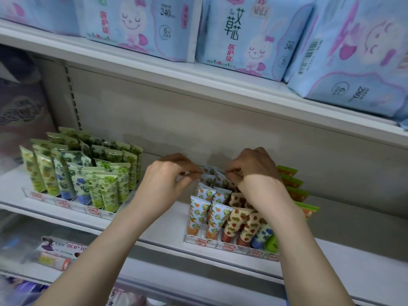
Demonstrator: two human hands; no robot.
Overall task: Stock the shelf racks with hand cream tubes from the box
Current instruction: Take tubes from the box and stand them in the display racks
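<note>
White shelf (154, 226); both hands (167, 180) (254, 171) pinching orange-patterned tubes (208, 173), crimped ends up.

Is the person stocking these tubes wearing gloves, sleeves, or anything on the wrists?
No. The left hand and right hand are both bare, with no gloves. Both forearms are uncovered right down to the bottom of the picture, so no sleeves show. No watch, bracelet or ring can be seen on the sides facing the camera.

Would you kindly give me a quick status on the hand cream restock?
Left hand and right hand both pinching orange-print tubes at back of right rack. Left rack full. Box not visible; nothing obstructing.
</note>
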